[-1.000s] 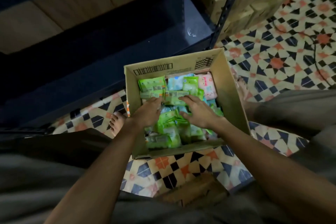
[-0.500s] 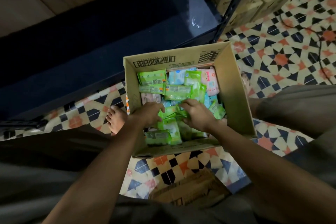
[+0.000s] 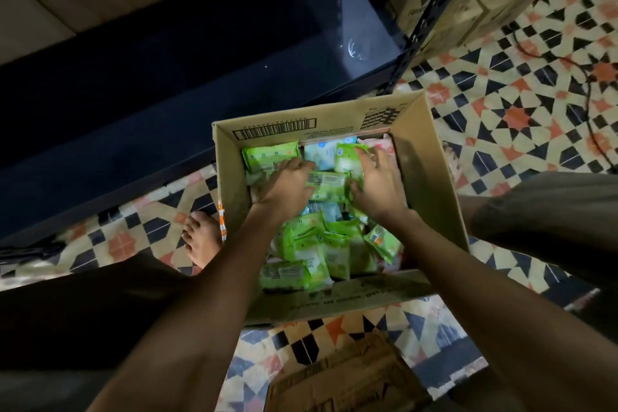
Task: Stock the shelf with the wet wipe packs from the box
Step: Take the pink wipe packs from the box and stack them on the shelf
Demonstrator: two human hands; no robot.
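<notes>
Soft, light, slippery packs (image 3: 329, 182): best pinched by the ends. Left hand (image 3: 287, 184) seemingly gripping one; right hand (image 3: 378, 187) spread, grasping nothing.

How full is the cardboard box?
Partly full: wet wipe packs cover the floor of the box, with its inner walls bare above them.
</notes>
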